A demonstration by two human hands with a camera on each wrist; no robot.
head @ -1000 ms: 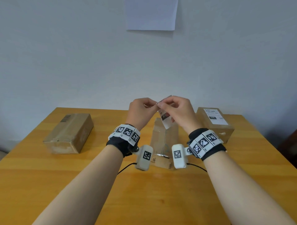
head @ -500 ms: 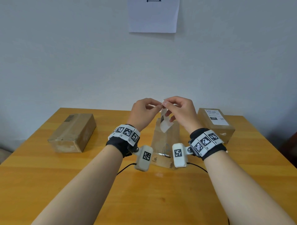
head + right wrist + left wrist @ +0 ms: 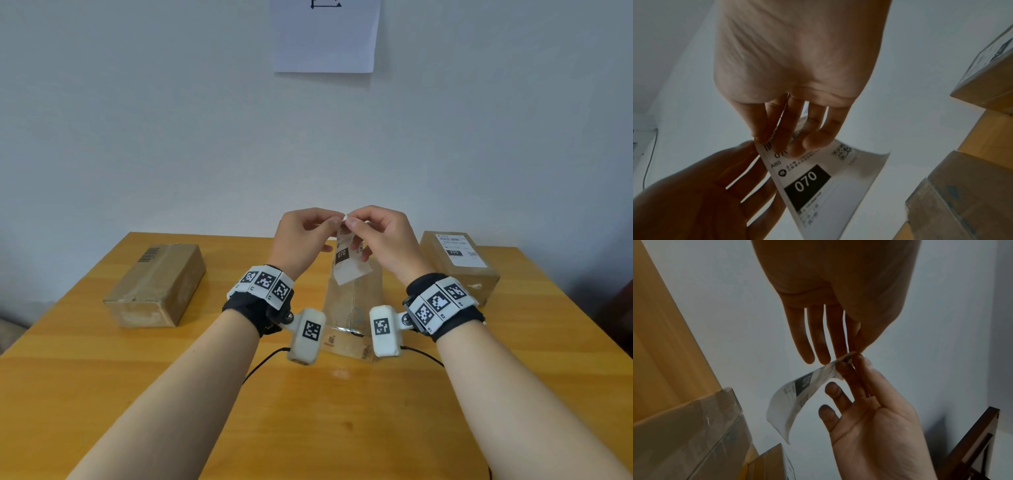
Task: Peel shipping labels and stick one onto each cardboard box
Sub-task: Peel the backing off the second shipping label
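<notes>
My label [image 3: 346, 260] is thin smooth paper, the boxes [image 3: 161, 284] are rough brown cardboard with shiny clear tape [image 3: 352, 308], and my tabletop [image 3: 342, 411] is smooth shiny wood.

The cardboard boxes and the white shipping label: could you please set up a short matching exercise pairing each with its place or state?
Things:
1. white shipping label printed 070
2. brown cardboard box with a barcode print
3. brown cardboard box with a white label on top
4. tape-wrapped cardboard box

States:
A. far right of the table
B. left side of the table
C. pinched by both hands
D. middle, below the hands

Pairs: 1-C, 2-B, 3-A, 4-D
</notes>
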